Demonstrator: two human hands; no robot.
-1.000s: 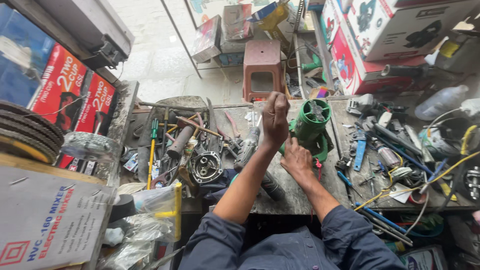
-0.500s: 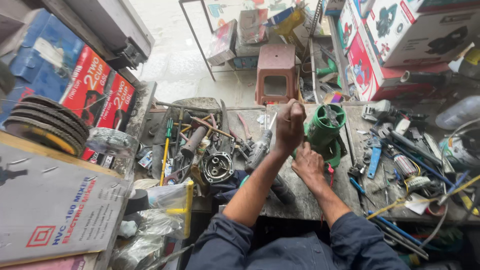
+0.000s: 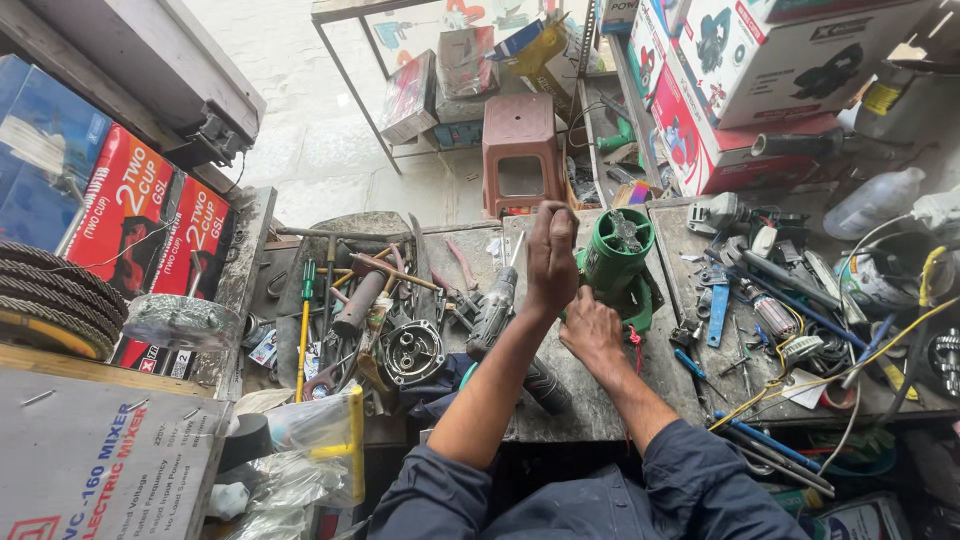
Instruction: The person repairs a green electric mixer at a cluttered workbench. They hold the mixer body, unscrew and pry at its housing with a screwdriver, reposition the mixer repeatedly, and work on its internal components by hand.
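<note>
A green power-tool housing (image 3: pixel 617 252) stands upright on the worn workbench (image 3: pixel 590 400), its open end facing up with metal parts inside. My right hand (image 3: pixel 590 335) grips the lower side of the housing. My left hand (image 3: pixel 550 262) is raised just left of the open end, its fingers closed on a thin tool whose tip is hidden behind them. Both forearms reach out from dark blue sleeves.
A grey drill-like tool (image 3: pixel 492 312), a round metal casing (image 3: pixel 411 352), screwdrivers and pliers lie to the left. Blue-handled tools (image 3: pixel 717 315), a motor armature (image 3: pixel 775 318) and yellow wires (image 3: pixel 880 350) lie to the right. A brown stool (image 3: pixel 520 150) and stacked boxes stand behind the bench.
Both hands have stayed on the green housing, the left one still working at its top. The view has drifted a little, so the bench sits slightly lower and to the right.
</note>
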